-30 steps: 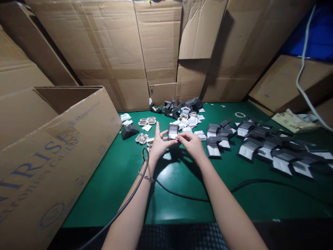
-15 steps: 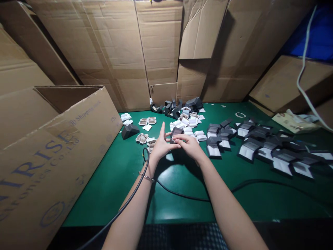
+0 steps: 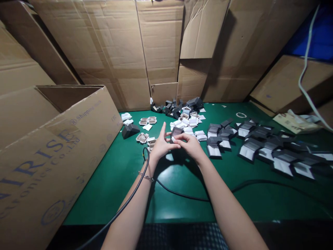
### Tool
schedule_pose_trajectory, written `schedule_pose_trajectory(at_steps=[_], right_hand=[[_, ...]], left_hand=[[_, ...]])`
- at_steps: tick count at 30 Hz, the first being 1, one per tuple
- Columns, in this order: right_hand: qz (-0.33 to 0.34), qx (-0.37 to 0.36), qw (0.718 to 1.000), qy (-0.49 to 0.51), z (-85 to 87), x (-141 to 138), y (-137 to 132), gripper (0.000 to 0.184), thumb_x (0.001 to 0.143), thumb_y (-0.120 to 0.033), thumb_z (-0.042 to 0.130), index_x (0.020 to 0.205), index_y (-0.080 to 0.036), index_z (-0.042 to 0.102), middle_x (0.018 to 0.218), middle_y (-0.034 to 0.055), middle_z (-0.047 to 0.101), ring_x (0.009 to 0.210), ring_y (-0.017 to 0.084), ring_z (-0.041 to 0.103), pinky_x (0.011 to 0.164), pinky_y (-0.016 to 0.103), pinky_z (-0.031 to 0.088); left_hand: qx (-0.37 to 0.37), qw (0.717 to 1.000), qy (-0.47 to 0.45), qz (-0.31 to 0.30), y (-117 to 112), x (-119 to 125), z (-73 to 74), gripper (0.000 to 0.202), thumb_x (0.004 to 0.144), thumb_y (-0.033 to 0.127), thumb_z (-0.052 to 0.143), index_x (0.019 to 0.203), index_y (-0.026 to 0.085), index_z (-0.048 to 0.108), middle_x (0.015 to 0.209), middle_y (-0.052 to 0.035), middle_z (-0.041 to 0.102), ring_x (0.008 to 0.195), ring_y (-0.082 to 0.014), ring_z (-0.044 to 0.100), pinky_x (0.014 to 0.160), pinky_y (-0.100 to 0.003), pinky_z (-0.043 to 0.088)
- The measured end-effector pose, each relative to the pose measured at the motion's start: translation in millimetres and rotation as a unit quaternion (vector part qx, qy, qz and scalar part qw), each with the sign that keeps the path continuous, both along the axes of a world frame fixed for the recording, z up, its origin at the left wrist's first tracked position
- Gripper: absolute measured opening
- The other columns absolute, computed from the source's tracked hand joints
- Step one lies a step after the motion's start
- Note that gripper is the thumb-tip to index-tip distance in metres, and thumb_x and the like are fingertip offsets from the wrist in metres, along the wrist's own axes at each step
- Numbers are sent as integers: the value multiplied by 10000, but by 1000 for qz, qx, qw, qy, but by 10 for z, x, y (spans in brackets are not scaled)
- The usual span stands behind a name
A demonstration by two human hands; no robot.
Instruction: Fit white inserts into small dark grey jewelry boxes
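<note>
A small black box (image 3: 177,131) with its lid raised is held above the green table, its open side facing me. My left hand (image 3: 160,147) grips it from the left, index finger pointing up and away from it. My right hand (image 3: 191,146) is closed at the box's lower front, fingertips pinching a small white piece (image 3: 172,139) there. The fingers hide part of the box. Behind the hands lies a heap of white inserts (image 3: 183,123). To the left are several open beige inserts (image 3: 142,138) and a dark closed box (image 3: 130,130).
Rows of open black boxes with white linings (image 3: 283,163) cover the table's right side. More black boxes (image 3: 173,108) pile against the cardboard at the back. A large carton (image 3: 78,146) stands at the left. A black cable (image 3: 182,196) crosses the table and my left forearm.
My right fingertips have shifted slightly at the front of the box, and a small white piece shows there more plainly. The view has moved a little; the left hand keeps its hold.
</note>
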State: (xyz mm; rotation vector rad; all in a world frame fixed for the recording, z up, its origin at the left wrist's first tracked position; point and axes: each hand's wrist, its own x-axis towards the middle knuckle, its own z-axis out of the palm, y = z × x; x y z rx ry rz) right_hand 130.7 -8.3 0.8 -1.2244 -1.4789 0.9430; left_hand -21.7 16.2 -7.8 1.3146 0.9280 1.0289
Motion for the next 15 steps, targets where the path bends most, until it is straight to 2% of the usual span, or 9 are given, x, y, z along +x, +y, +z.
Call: schedule_pose_trajectory(at_steps=[4,9,15], right_hand=[[2,32,999,0,16,-4,1,177,721,-328,623,775,-192,723,891,61,734,884,217,659,836,364,499],[-31,56,998,21,52,-6,5,257,757,-378,588,881,-206,732,981,60,729,968,225,652,896,377,490],[-66,32,997,30,50,4,6,292,742,-393,619,917,-189,732,980,72,731,947,236,662,895,393,494]], left_hand=[[-26,999,-47,9,4,-10,50,1321,462,185,872,1473,386,46,1299,-147,467,834,-133,623,764,-328,528],[-50,991,-120,36,-13,-19,142,1323,477,165,866,1471,389,22,1263,-122,516,820,-121,641,794,-315,524],[-52,988,-135,53,-4,17,77,1191,584,273,830,1485,332,54,1279,-144,528,823,-123,651,848,-324,511]])
